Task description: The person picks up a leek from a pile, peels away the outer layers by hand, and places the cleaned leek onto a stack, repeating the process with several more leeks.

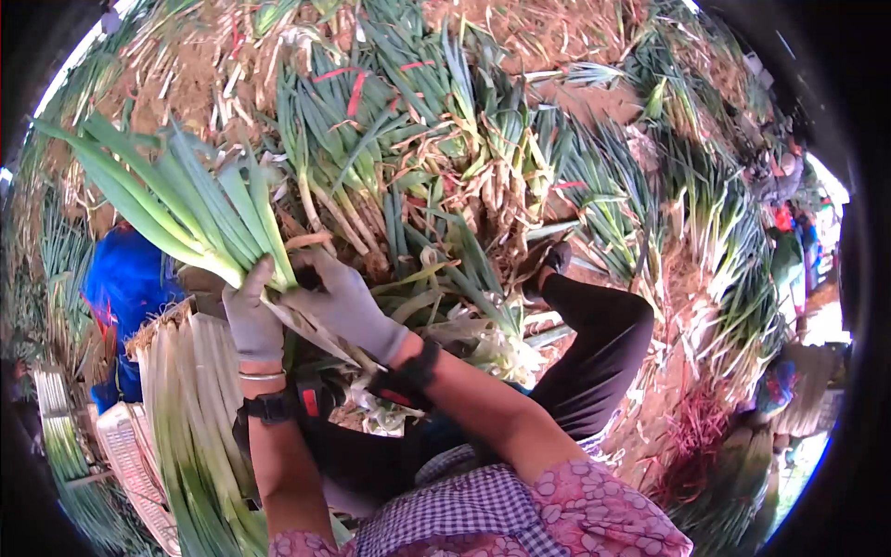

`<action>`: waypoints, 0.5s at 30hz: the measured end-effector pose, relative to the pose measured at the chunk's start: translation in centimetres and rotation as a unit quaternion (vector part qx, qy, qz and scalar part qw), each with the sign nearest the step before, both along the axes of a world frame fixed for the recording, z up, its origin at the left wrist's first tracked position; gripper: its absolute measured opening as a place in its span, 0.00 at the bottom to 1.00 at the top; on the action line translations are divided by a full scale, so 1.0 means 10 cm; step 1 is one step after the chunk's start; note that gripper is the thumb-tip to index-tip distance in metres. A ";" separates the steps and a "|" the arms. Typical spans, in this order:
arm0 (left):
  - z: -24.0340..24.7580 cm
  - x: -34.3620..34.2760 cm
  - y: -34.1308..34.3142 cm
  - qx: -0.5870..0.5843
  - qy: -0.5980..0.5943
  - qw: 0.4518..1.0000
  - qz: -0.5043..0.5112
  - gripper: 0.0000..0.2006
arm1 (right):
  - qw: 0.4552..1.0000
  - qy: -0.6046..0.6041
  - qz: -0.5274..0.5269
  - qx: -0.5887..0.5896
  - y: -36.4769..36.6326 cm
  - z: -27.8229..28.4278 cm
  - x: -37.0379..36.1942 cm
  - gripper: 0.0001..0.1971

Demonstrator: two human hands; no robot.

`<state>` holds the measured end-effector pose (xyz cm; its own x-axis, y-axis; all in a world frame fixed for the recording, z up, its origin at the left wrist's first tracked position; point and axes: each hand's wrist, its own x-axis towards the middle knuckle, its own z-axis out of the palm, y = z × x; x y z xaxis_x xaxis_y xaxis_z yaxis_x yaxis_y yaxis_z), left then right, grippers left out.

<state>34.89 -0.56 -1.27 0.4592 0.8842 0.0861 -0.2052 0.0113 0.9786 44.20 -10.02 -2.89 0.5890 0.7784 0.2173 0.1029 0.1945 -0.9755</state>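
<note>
A leek (200,209) with fanned green leaves is held up in front of me, its leaves pointing to the upper left. My left hand (252,320), in a grey glove, is closed around it where the leaves meet the stalk. Right beside it my gloved right hand (348,302) is closed on the same leek, its fingertips partly hidden. A pale strip of stalk or outer leaf (320,336) runs down under the right hand. Stacked leeks (190,371) with long white stalks lie to the left of my left forearm, roots toward the far side.
Heaps of untrimmed leeks (390,139) cover the ground ahead. Bent at the right is my leg (603,339). A blue bag-like bundle (130,274) and a pale plastic crate (135,464) stand at left. Red ties (696,427) lie at right, with people (784,176) beyond.
</note>
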 end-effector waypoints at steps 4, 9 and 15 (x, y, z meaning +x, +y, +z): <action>-0.06 0.05 -0.01 -0.024 0.017 1.000 0.008 0.18 | 0.999 0.038 0.007 -0.021 0.14 0.05 0.12 0.18; -0.09 0.16 -0.06 -0.029 -0.014 0.999 0.028 0.17 | 0.997 0.059 -0.002 -0.043 0.13 0.06 0.16 0.14; -0.18 0.31 0.00 0.049 0.035 0.992 0.108 0.12 | 0.992 -0.076 -0.096 -0.033 0.02 -0.24 0.07 0.13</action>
<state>37.99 -0.59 -3.04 0.2686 0.9514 0.1509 -0.1232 -0.1215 0.9849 44.90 -9.84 -5.28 0.6920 0.6702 0.2682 0.2794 0.0940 -0.9556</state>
